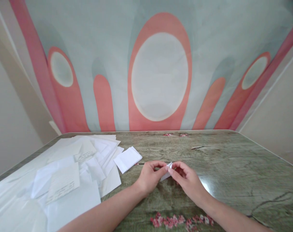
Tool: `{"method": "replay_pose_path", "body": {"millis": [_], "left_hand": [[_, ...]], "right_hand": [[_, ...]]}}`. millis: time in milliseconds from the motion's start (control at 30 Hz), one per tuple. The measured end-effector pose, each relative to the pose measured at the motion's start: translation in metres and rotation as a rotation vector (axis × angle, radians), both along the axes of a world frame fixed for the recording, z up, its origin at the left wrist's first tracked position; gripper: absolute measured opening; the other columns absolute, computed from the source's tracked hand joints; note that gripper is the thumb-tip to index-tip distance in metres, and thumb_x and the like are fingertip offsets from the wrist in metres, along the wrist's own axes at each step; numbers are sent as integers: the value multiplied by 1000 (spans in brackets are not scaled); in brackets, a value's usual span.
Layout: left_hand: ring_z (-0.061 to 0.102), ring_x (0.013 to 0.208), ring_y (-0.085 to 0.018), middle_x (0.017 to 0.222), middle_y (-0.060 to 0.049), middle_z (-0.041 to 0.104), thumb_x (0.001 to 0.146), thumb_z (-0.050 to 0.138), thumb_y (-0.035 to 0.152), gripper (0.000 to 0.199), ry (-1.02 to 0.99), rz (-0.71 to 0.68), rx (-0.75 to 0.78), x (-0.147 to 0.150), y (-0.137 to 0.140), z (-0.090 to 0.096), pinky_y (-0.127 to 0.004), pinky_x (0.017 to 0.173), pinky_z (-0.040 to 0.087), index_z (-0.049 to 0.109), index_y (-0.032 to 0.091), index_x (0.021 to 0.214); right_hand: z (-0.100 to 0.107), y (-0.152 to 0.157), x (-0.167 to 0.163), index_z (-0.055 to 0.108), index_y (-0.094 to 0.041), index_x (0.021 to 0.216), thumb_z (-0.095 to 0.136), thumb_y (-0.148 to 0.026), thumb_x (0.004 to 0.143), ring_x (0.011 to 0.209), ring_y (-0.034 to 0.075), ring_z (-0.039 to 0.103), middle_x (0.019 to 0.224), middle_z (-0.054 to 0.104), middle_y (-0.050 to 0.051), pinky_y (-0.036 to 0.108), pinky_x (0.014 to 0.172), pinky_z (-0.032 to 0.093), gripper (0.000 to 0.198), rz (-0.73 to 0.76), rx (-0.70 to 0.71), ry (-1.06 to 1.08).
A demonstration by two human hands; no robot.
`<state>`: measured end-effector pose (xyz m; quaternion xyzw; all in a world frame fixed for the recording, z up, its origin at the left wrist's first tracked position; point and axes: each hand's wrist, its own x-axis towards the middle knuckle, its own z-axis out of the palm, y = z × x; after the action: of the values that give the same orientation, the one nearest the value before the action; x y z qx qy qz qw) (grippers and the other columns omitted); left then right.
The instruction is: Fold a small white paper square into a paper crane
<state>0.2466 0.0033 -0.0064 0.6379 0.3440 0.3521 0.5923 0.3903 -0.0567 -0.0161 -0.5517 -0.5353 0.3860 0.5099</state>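
A small folded piece of white paper (165, 176) is pinched between my two hands, above the middle of the table. My left hand (152, 175) grips its left side between thumb and fingers. On its right side, my right hand (185, 175) closes thumb and fingertips on the upper edge. The fingers partly hide the paper, so its full shape does not show. Just left of my left hand lies a small stack of white paper pieces (127, 159).
Loose white sheets and paper pieces (75, 206) spread over the left part of the wood-grain table (245, 180), some with printed lines. Pink flower prints (170, 221) mark its surface near me. Behind it stands a grey wall covering with coral shapes (159, 125).
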Motion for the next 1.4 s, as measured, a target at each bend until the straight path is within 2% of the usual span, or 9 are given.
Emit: {"method": "replay_pose_path", "body": {"millis": [100,200,367,533,800,1067,1400], "left_hand": [[50,65,-12,70,-2,59,69,67,37,25,-47,9,8,-1,0,3,-21,58,37,67,11,70],[48,63,-10,67,-1,57,70,67,35,24,-100,-17,-48,1,-2,4,-20,59,37,66,11,68],[49,61,-11,66,-1,60,67,70,33,24,-96,7,-105,4,-3,2,-22,61,38,65,10,71],[52,62,-12,66,-2,62,67,70,34,25,-92,-12,-112,3,-3,1,-24,63,39,65,10,73],[48,57,-10,60,0,59,62,74,32,26,-143,-45,-204,1,-2,-1,-21,58,36,62,10,66],[50,62,-11,66,-2,62,66,71,33,25,-120,-102,-176,1,-2,-1,-23,62,38,65,10,72],[44,58,-9,62,1,55,71,67,35,25,-115,-55,-93,2,-3,-3,-21,56,34,60,11,71]], "right_hand": [[1,0,-2,59,-18,80,57,-37,80,63,14,49,70,57,0,25,57,39,18,44,-4,-71],[3,-2,-3,60,-18,74,53,-36,82,62,14,48,67,55,-1,24,57,37,21,55,38,-136],[6,-4,-2,53,-18,64,51,-34,84,58,12,43,61,47,-3,23,54,34,26,35,81,-221],[6,-2,-1,51,-18,62,50,-32,85,59,12,45,62,47,-3,23,55,34,26,53,109,-293],[6,-2,2,52,-18,62,50,-28,85,61,13,47,64,47,-2,24,58,36,25,112,134,-357],[6,-1,6,51,-17,59,53,-22,81,64,14,49,63,50,-2,25,63,37,22,146,88,-334],[5,0,7,51,-17,59,55,-20,78,62,13,47,62,50,-2,24,59,36,20,213,32,-293]]}}
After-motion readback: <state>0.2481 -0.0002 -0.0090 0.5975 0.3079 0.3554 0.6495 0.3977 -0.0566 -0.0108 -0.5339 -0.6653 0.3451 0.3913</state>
